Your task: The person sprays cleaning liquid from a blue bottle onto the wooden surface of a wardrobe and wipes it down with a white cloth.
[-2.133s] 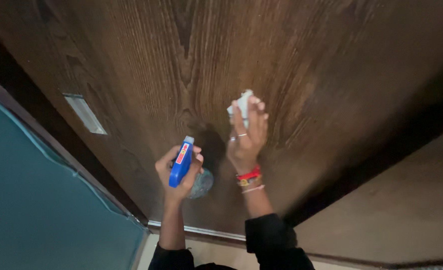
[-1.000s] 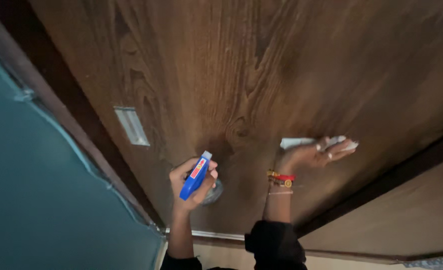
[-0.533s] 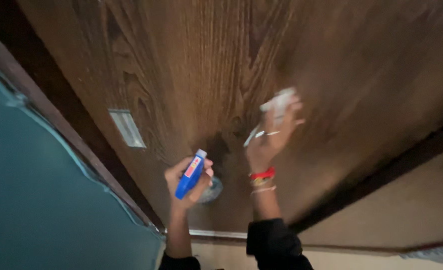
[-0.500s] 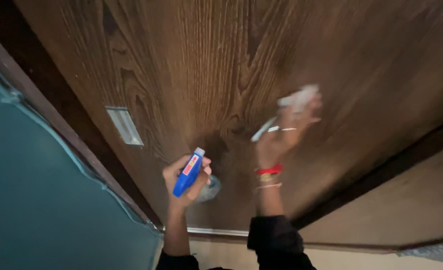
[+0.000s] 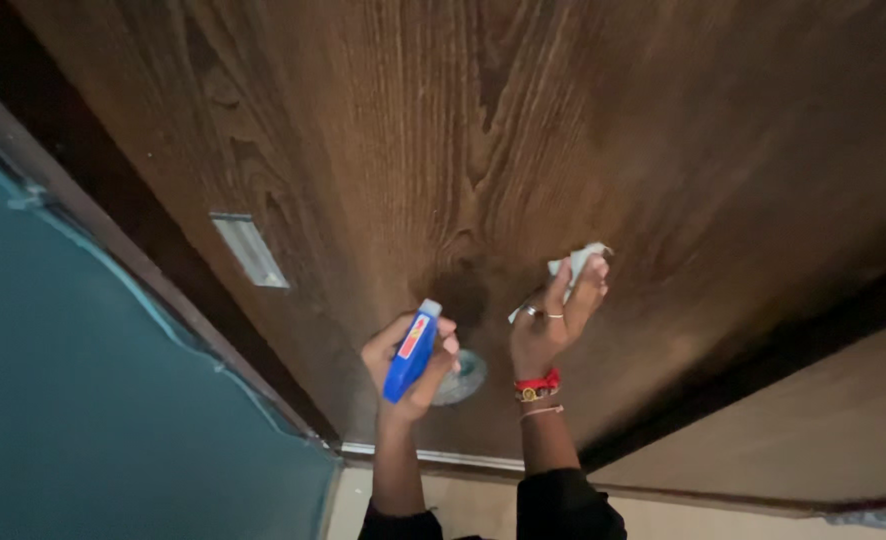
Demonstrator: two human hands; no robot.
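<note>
The person stands close to a big brown wooden door [image 5: 523, 130] and wipes it. The right hand [image 5: 553, 325] presses a small white cloth [image 5: 575, 262] flat on the wood, with the grip pinching the cloth under the fingertips. Two rings show on that hand, and red and gold bangles [image 5: 537, 386] sit on the wrist. The left hand [image 5: 413, 362] has its grip closed tight around a blue spray bottle [image 5: 412, 351], held up just off the door with its pale nozzle toward the wood. A round metal knob [image 5: 463, 372] peeks out just behind that hand.

I think this is the wiping step, after some spray. The next move looks like another rub across the grain, and it calls for a flat push so the cloth does not bunch up.

There is lots of bare door above and to the right for wide strokes. On the left are a small metal latch plate [image 5: 251, 250], the dark door frame [image 5: 83, 190] and a teal wall [image 5: 73, 400]. The door's bottom edge [image 5: 433, 457] lies just below the wrists, so there is little room low down
</note>
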